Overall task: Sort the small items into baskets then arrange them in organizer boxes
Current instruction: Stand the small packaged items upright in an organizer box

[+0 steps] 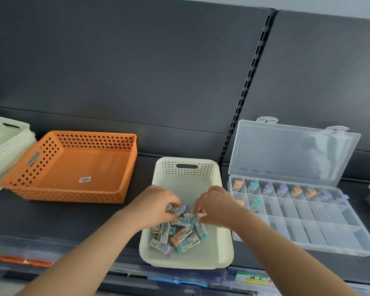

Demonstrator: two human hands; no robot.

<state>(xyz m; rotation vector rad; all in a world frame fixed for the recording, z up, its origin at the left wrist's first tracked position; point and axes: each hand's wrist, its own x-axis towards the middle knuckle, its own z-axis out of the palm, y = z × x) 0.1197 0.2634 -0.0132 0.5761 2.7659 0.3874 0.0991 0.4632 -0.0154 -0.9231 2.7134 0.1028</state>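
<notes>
Both forearms came in from the bottom edge and met over the cream basket (187,160), which sat at the front lip of the dark shelf (41,214). It was close to the body, probably so either hand could pick from it. Small sleeved erasers (181,235) with orange, teal and purple ends lay jumbled in its near half.

The left hand (156,205) had its grip curled round one sleeved eraser (175,208) at the top of the pile. The right hand (216,205) had fingertips pinched down on another piece (198,213); motion blur made it hard to say whether it held one or two.

An organizer box (308,231) stood just beside the basket on the right. Its clear lid (293,150) was propped back against the rear panel, so the compartments stayed reachable. Its back row held erasers upright, coloured ends up, and the second row had only a couple, one partly hidden by the right wrist. Judged from this, sorting was done for this lot and the filling was in an early stage.

An orange basket (83,159) sat well to the left with only a label sticker on its floor, and stacked white baskets (4,142) were at the far left edge. The next move likely called for a short carry right and an upright drop into a narrow slot; a tilted eraser could jam across a divider.
</notes>
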